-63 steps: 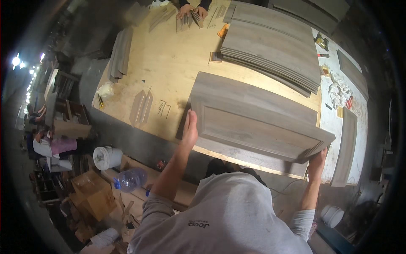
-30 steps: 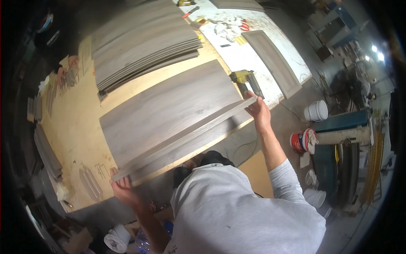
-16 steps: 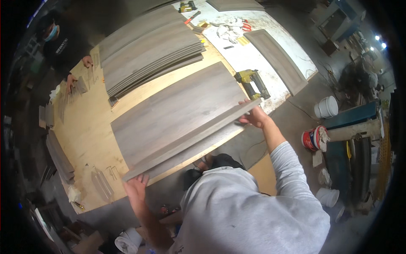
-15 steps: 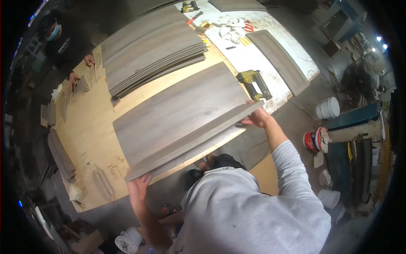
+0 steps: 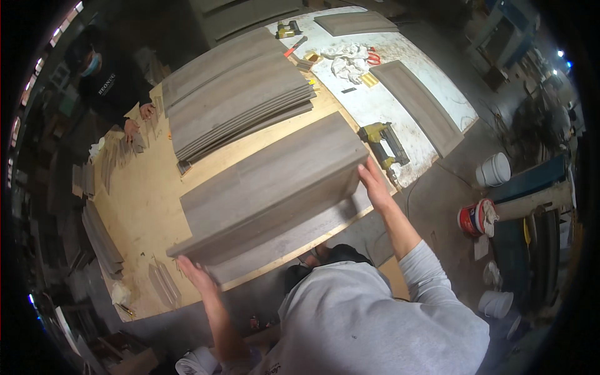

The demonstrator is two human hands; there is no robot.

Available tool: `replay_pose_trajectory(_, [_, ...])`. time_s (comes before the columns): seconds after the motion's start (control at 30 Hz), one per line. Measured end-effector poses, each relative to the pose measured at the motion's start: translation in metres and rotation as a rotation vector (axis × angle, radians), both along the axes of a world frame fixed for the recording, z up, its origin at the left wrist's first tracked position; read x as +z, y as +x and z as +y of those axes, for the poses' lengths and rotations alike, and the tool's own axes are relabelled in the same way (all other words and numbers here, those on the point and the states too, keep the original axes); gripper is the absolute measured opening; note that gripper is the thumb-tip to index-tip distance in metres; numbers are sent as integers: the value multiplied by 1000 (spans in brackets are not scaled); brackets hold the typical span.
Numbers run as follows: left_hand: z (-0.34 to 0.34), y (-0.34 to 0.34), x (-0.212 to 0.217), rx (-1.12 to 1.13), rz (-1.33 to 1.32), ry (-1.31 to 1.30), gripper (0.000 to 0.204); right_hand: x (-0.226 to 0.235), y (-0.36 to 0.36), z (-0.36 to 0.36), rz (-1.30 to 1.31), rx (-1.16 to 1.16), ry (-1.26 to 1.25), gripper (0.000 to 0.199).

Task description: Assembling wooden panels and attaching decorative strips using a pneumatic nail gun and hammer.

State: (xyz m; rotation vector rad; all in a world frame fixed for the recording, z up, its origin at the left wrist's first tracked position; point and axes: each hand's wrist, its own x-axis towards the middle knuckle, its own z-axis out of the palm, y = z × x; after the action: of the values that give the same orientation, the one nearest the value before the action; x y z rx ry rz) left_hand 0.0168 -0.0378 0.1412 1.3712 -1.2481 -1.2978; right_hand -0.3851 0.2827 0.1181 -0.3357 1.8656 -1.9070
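Note:
A long grey wood-grain panel [image 5: 281, 228] stands tilted up on its long edge over a flat grey board [image 5: 269, 164] on the near part of the table. My left hand [image 5: 197, 276] holds the panel's left end, its fingers stretched along the corner. At the other end, my right hand [image 5: 374, 182] grips the panel's right edge, thumb on the near face. The panel's far face is hidden. Just beyond my right hand, a yellow-and-black nail gun [image 5: 382, 145] lies at the table's right side.
A stack of grey panels [image 5: 244, 103] fills the far table. A framed panel [image 5: 417, 107], crumpled white cloth [image 5: 349, 65] and second nail gun [image 5: 287, 29] lie on the white surface. Thin strips [image 5: 164, 284] rest near left. A co-worker [image 5: 112, 87] handles small pieces. Buckets [image 5: 492, 170] stand right.
The panel has tipped up, showing its broad near face. Both hands have shifted with its ends, the left one slightly leftward and the right one lower. The co-worker's hands moved slightly.

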Motion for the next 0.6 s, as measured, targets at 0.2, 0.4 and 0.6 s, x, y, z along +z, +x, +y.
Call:
replay_pose_trajectory(0.2, [15,-1,21,-4,59,-8,61,55,24,-15,110,-118,157,60])
replay_pose_trajectory(0.4, [12,-9,42,90,116,95,57,56,15,-15,88,-190,281,54])
replay_pose_trajectory(0.6, [8,17,32,40,97,87,52,46,18,-12,45,-205,145,51])
